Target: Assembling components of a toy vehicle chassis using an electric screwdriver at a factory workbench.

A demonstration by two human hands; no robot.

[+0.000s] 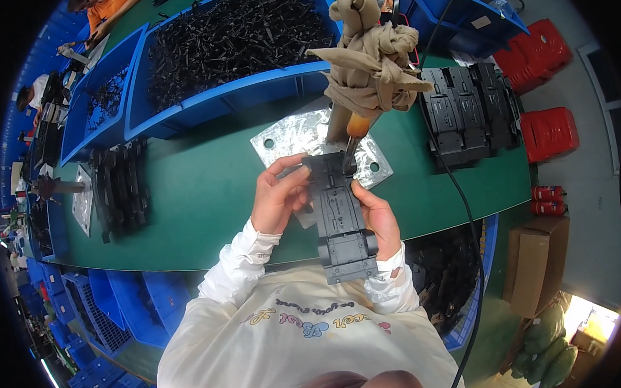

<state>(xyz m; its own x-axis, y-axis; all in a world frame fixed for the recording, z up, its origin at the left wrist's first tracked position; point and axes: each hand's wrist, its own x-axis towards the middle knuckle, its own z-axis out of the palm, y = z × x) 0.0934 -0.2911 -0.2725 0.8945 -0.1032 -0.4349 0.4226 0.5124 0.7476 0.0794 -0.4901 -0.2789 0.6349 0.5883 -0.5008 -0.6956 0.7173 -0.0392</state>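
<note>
A long black moulded plastic part is held up in front of me, its far end beneath a fixed upright tool with an orange collar and dark metal tip. The tip comes down at the part's far right corner; contact is unclear. My left hand is closed at the part's far left edge, thumb and forefinger pinched by the corner. Along the right side, my right hand grips the part with its thumb on the edge, other fingers mostly hidden underneath. Beige cloth is knotted around the tool's upper body.
A shiny metal base plate lies on the green table. Large blue bins of small black pieces stand behind. Similar black parts are stacked at right and left. A black cable crosses the right side. Another person works at far left.
</note>
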